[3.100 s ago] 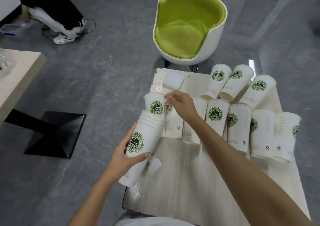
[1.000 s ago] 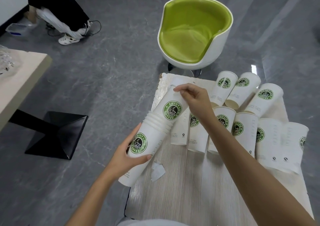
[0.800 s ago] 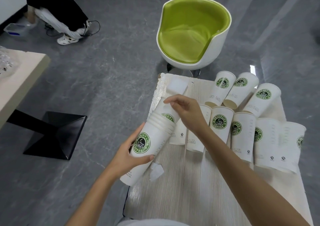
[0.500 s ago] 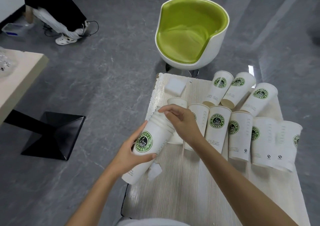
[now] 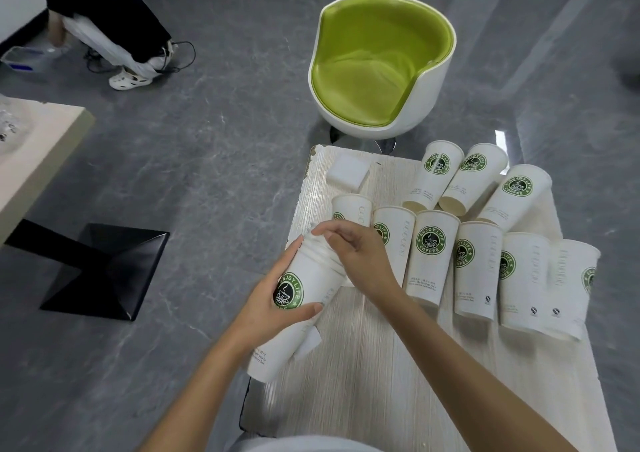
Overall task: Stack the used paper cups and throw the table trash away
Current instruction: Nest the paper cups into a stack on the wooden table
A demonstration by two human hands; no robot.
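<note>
The left hand [image 5: 266, 308] holds the stack of cups [image 5: 304, 278] tight, tilted over the left edge of the table [image 5: 363, 389], while the right hand [image 5: 362, 259] pinches its top rim to push a cup in, so next it likely must grab the closest loose cup [image 5: 351, 205] just beside.

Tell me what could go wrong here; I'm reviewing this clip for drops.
1. The left hand grips the tilted cup stack with its base at the table edge; a slip could drop it on the floor.
2. The right hand works beside the row of cups and may knock one.
3. The paper scrap under the stack could get brushed off.
</note>
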